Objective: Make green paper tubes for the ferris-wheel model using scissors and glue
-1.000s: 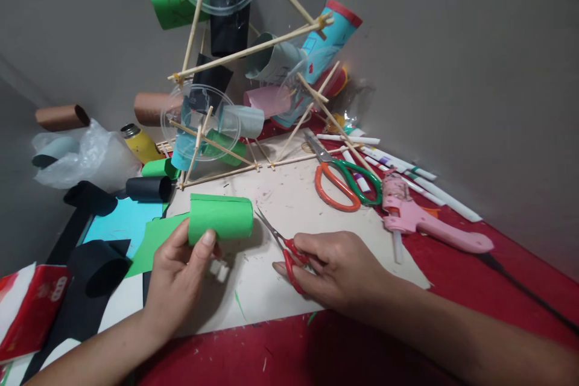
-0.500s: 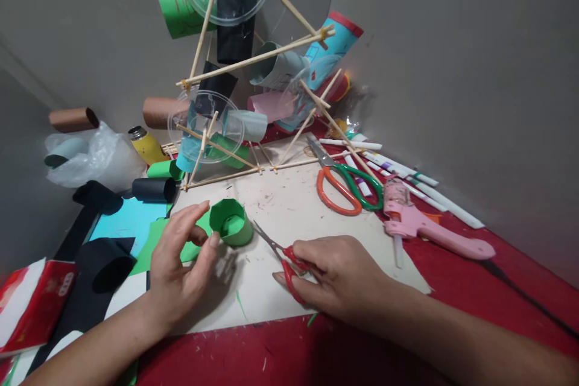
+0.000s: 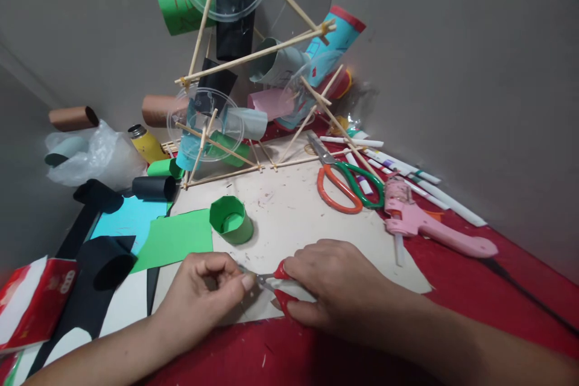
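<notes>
My right hand (image 3: 332, 280) grips small scissors (image 3: 281, 300) by their red handles, which are spread apart. My left hand (image 3: 212, 289) has thumb and fingertips pinched around the scissors' blades, partly hiding them. Just beyond my hands, an open green paper cup (image 3: 231, 220) stands upright on the pale board (image 3: 280, 211). Beside it on the left lies a flat green paper sheet (image 3: 181, 236).
A bamboo-stick frame (image 3: 257, 60) with paper tubes and clear lids rises at the back. Larger scissors (image 3: 339, 190) and a pink glue gun (image 3: 420, 223) lie to the right. Black paper (image 3: 85, 289), a red packet (image 3: 38, 301) and a yellow bottle (image 3: 147, 143) are on the left.
My left hand has left the side of the green cup, moving right and nearer to me, and closed on the scissors' blades. The scissors have shifted slightly towards me.
</notes>
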The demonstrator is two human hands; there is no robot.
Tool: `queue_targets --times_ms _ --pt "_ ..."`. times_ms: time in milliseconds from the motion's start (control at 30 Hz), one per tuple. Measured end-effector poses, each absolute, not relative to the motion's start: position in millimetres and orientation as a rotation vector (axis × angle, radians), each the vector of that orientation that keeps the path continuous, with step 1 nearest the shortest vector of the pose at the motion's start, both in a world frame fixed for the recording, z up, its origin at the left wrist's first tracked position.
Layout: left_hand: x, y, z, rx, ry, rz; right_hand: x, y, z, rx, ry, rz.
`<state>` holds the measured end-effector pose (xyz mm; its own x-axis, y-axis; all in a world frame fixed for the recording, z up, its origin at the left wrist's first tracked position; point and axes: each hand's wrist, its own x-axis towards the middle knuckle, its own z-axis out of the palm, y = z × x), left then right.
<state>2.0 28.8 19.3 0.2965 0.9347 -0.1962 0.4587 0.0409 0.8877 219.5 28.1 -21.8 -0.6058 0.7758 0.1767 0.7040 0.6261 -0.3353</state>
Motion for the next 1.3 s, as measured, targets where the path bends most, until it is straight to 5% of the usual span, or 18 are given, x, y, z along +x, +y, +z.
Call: queue_targets --times_ms 367,1300 --pt "-8 38 7 1.177 1.102 0.353 221 26 -25 -1.153 -2.619 0.295" --pt "-7 43 26 1.527 1.174 0.387 224 27 -22 -1.19 -2.664 0.468"
